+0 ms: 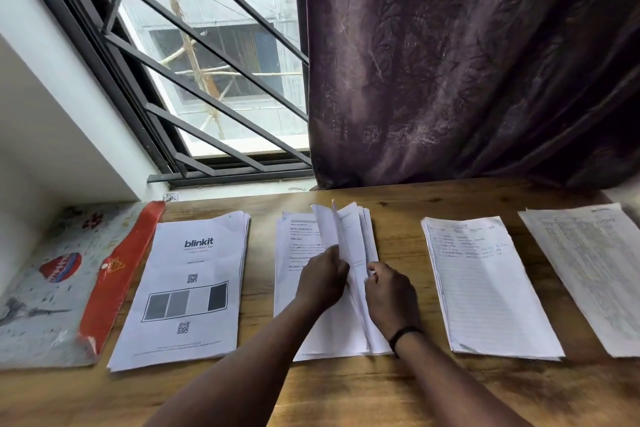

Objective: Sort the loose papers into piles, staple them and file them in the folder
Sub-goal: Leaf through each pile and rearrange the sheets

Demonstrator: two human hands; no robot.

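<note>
on table, middle pile [356, 333] long axis toward window, sheets lifted.

The folder [45, 288] runs off the left edge. The rightmost pile [588, 270] is cut off at right, its print too blurred to read. The hands [323, 283] hide part of the middle pile [294, 243].

A home room; wooden table [398, 388] under a barred window [207, 80], purple curtain [467, 63]

Both hands, left [323, 279] and right [391, 291], curl close together, forearms outstretched.
</note>
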